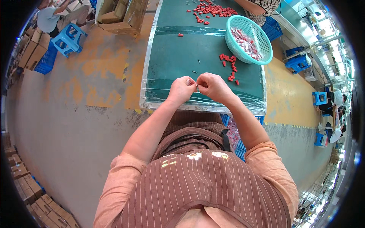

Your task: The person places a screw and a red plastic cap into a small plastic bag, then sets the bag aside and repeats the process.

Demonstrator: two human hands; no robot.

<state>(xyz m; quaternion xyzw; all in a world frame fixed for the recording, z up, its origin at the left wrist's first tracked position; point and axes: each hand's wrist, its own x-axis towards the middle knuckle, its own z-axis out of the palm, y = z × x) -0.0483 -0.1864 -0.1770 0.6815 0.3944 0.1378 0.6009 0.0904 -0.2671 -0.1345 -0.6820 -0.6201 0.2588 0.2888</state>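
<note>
Over the near edge of the green-topped table (pixel 171 53), my left hand (pixel 181 90) and my right hand (pixel 215 87) meet fingertip to fingertip. Both are closed in a pinch. A tiny silvery bit shows between the fingertips, too small to name. Just beyond my hands lie two small, thin metal pieces, one nearer (pixel 194 72) and one farther off (pixel 199 60). To the right of them several short red cylinders (pixel 233 69) are scattered. A turquoise plastic basket (pixel 229 39) stands behind these, holding red pieces and clear plastic bags (pixel 247 43).
A large heap of red cylinders (pixel 216 10) covers the table's far end, where another person's arm (pixel 249 5) reaches in. A blue crate (pixel 239 150) stands under the near edge. At left are a blue stool (pixel 70 39) and an opened cardboard box (pixel 123 26).
</note>
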